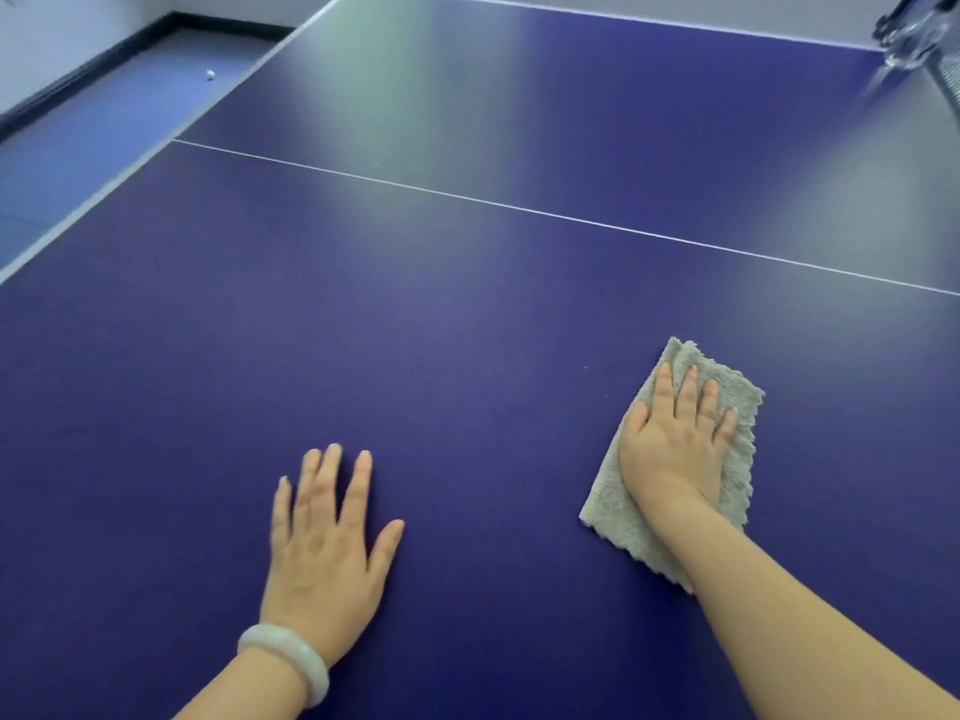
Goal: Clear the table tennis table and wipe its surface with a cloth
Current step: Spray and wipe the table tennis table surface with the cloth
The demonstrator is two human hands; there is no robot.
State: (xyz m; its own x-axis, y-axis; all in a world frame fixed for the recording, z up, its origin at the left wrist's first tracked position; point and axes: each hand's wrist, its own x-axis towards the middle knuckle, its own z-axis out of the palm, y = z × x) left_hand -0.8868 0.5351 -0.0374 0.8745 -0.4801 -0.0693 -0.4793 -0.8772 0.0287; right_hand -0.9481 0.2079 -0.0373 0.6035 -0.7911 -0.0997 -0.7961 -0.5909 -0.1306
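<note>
Hands flat: right hand (675,439) presses grey cloth (618,511) on table (467,314); left hand (327,543) open, empty.

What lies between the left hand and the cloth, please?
Nothing: only bare blue table separates the left hand from the cloth, as the head view shows.

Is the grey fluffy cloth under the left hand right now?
No, the grey fluffy cloth lies under the right hand; the left hand rests flat on the blue table.
</note>
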